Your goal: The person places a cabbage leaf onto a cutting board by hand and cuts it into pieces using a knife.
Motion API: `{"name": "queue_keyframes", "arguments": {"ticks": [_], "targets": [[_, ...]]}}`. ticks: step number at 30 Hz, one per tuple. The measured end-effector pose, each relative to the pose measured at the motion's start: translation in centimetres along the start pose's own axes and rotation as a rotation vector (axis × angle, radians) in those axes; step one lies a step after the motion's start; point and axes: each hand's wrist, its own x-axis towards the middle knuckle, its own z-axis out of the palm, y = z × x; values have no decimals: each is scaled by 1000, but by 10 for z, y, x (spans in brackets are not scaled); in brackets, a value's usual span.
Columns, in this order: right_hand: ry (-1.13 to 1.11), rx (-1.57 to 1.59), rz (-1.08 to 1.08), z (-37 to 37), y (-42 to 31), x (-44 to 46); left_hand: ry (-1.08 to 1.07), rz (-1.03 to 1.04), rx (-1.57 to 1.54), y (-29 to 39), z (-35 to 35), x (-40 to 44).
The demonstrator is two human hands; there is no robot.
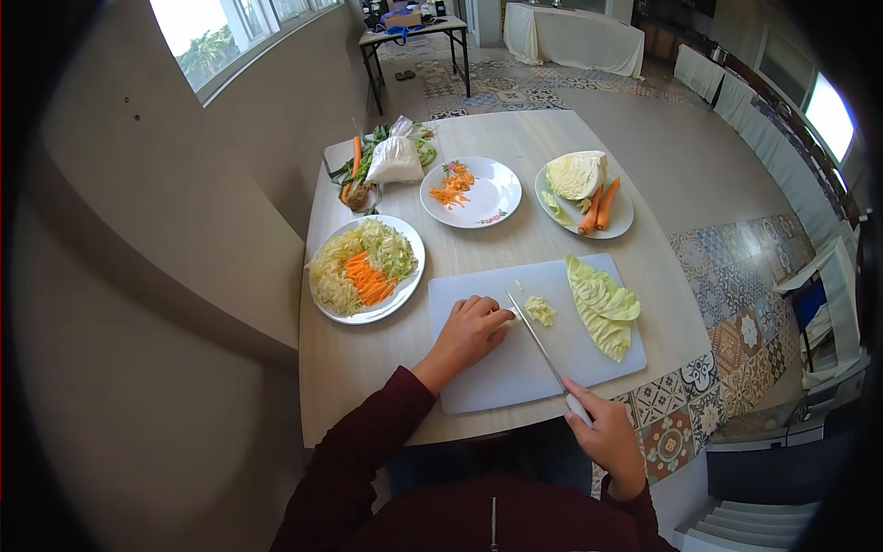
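My right hand [607, 436] grips the white handle of a kitchen knife [541, 346], its blade pointing away and to the left over a white cutting board [497, 396]. My left hand [471, 329] rests on the board with curled fingers, pressing on a small pale piece of cabbage [512, 316] beside the blade; most of that piece is hidden under the fingers. Just right of the blade lies a small heap of shredded cabbage [540, 311]. Cabbage leaves [602, 308] lie on the board's right side.
A plate [405, 296] of shredded cabbage and carrot stands left. Behind are a floral plate [497, 189] with grated carrot and a plate [621, 225] with a cabbage half [577, 174] and carrots [602, 204]. A white-filled plastic bag [395, 161] sits among vegetables at the back left.
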Motion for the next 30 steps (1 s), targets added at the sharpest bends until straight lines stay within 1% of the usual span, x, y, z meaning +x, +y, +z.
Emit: {"name": "queue_keyframes", "arguments": {"ticks": [13,16,19,22,25,28,30], "targets": [[-2,-43,-74,2,2,2,-21,4,20,0,1,0],[-48,-49,4,-4,-6,0,-17,5,5,-1,2,0],[-31,-41,-51,-1,-4,0,0,14,14,1,1,1],[-85,-56,17,-7,-12,1,31,28,11,1,3,1],[-103,-29,-9,-11,-11,0,37,27,3,-1,5,0],[-161,11,80,-16,-9,-2,32,17,-4,-1,5,0],[-161,-2,75,-18,-13,-3,22,12,-1,0,4,0]]}}
